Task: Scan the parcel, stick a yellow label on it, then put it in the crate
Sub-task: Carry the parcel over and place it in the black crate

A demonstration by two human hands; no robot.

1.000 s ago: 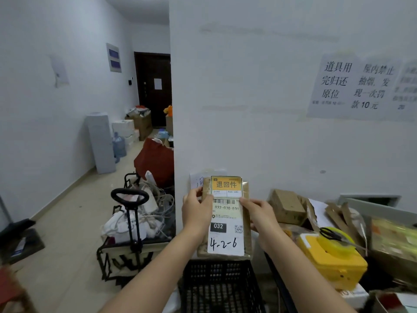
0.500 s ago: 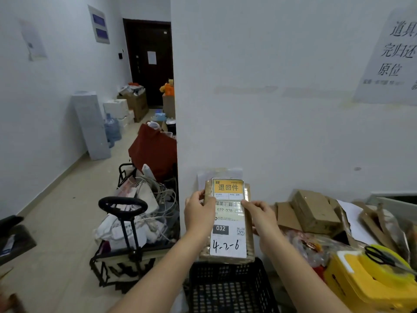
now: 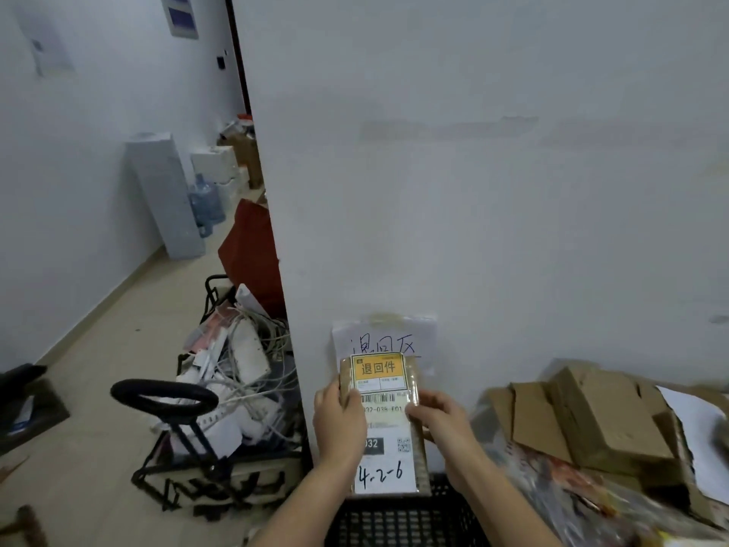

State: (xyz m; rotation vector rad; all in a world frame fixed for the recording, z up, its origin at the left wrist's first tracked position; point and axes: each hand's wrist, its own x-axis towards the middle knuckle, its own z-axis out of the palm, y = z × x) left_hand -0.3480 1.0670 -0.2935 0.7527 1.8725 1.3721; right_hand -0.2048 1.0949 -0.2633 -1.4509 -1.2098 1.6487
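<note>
A flat brown parcel (image 3: pixel 417 392) stands upright in both hands, just above the black plastic crate (image 3: pixel 402 519). Its white shipping label carries a barcode and the handwritten "4-2-6". A yellow label (image 3: pixel 378 368) is stuck at the parcel's top. My left hand (image 3: pixel 340 426) grips the left edge, thumb on the front. On the right edge sits my right hand (image 3: pixel 443 422), its thumb pressing near the barcode. The crate's inside is mostly hidden behind the parcel and my arms.
A white wall with a taped handwritten paper sign (image 3: pixel 384 335) rises behind the crate. Flattened cardboard boxes (image 3: pixel 591 416) and plastic bags pile at right. A folding cart (image 3: pixel 221 424) full of cables and parcels stands at left on the tiled corridor floor.
The view has swung left and down, so the yellow dispenser and wall notices have left the frame. The parcel has sunk a little closer to the crate, held by both hands throughout.
</note>
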